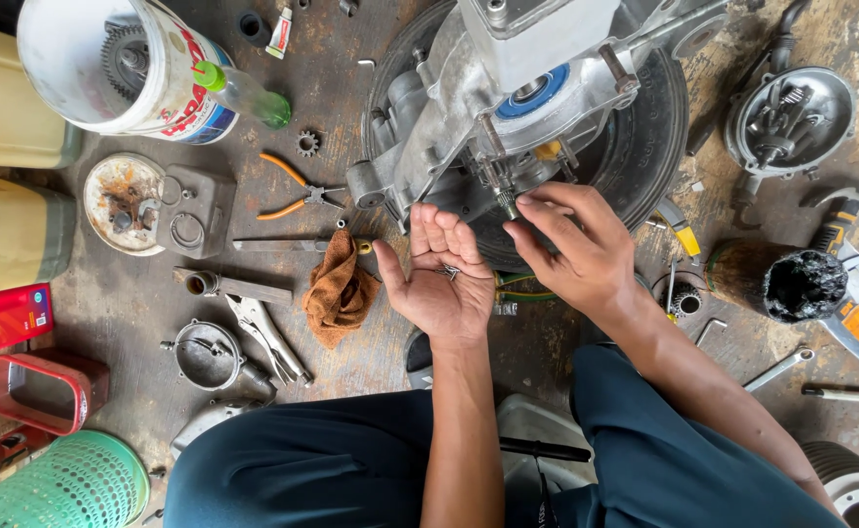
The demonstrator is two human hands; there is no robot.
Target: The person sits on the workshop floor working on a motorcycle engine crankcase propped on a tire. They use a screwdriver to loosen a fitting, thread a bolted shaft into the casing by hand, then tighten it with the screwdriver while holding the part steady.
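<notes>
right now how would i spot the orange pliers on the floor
Find the big grey engine casing lying on a tyre. Just left of its lower corner, the pliers lie open beside a small gear, the only tool with thin orange handles.

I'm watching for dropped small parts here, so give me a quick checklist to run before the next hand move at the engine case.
1. Left hand open, palm up and level: ok.
2. Small metal parts resting in that palm: ok, though what kind they are cannot be told.
3. Right hand fingertips at the shaft end on the engine case: ok.
4. Something pinched between the right fingertips: cannot tell.
5. Engine case steady on the tyre: ok.
6. Brown rag and orange-handled pliers near the left hand: ok.
</notes>
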